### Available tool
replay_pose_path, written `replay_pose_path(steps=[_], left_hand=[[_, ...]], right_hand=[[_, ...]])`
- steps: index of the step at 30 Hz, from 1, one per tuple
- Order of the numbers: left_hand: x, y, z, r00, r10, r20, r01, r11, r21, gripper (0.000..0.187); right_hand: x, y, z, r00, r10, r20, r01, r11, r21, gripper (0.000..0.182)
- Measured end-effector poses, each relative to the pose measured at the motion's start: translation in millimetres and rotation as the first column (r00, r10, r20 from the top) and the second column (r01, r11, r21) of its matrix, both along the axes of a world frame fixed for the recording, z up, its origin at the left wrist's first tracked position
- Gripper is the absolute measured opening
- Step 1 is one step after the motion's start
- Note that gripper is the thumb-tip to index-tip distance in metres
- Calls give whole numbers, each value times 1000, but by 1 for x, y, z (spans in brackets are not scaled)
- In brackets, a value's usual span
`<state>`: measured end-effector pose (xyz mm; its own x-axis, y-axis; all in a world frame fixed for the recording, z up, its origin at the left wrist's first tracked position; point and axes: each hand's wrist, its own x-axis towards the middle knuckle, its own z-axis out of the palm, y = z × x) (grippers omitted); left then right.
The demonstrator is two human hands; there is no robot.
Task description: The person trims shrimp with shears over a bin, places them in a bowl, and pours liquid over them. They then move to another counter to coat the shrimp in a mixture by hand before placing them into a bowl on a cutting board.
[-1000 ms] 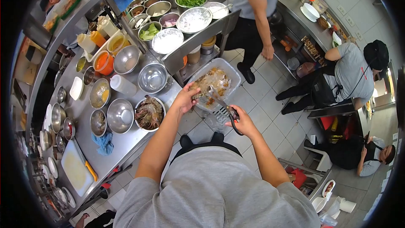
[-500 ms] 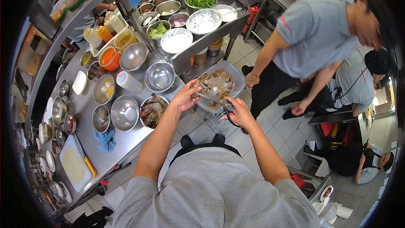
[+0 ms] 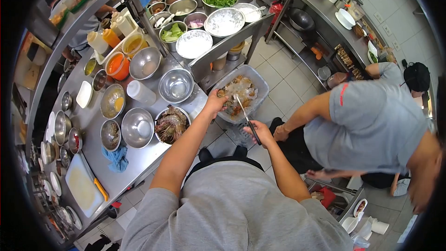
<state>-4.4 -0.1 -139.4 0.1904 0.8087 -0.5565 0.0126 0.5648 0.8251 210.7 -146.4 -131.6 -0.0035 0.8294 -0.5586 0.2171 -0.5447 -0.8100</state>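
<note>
The right hand (image 3: 259, 132) grips the scissors (image 3: 245, 112), blades reaching over the clear tub (image 3: 260, 83). The left hand (image 3: 215, 103) pinches a prawn (image 3: 227, 98) at the tub's near rim. The tub sits just off the counter (image 3: 139, 158) edge; a bowl of prawns (image 3: 171, 124) lies beside. A co-worker (image 3: 371, 125) crowds the floor right of the tub.

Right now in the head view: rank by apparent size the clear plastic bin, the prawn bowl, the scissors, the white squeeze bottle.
1. clear plastic bin, largest.
2. prawn bowl.
3. scissors and white squeeze bottle: similar length, the bottle thicker; too close to rank.
</note>
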Motion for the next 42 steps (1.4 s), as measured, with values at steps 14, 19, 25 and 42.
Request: replay_pose_path(steps=[14,19,25,42], left_hand=[[-62,19,63,992,-122,-31,124,918,377,29],[-96,7,99,966,-204,-158,252,878,406,31],[-109,-5,107,935,-319,-153,353,850,390,32],[-114,-30,165,930,-364,-54,353,840,412,28]], right_hand=[[26,59,90,855,145,498,-354,866,355,83],[24,72,137,719,259,645,-561,764,319,80],[16,79,171,580,372,725,-713,662,231,76],[41,76,191,573,739,-354,-786,618,19,67]])
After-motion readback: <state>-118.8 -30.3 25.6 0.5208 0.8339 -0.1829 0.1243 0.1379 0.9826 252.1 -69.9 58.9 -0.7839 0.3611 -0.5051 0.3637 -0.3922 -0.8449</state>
